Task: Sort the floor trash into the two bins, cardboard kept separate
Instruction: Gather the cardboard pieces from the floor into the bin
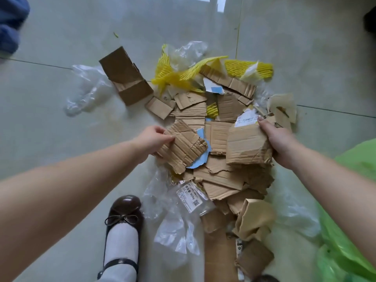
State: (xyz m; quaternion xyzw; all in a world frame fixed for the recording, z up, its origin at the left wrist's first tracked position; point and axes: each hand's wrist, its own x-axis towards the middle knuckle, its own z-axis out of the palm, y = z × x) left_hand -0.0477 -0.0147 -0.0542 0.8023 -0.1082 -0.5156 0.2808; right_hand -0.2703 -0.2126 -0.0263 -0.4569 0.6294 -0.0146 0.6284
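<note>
Both arms reach down over the pile: the left hand (153,139) pinches a torn cardboard piece (183,147), the right hand (278,141) grips a folded cardboard sheet (247,146).

Pale glossy tile floor (61,102). Centre: heap of torn cardboard pieces (221,180). Yellow foam netting (173,76) at 12 o'clock, folded box (126,76) at 11, clear plastic bags (85,90) at 10 and 6.

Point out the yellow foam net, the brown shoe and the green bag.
yellow foam net (249,69): head view, ribbed right part.
brown shoe (125,207): head view, toe.
green bag (356,163): head view, upper fold.
</note>
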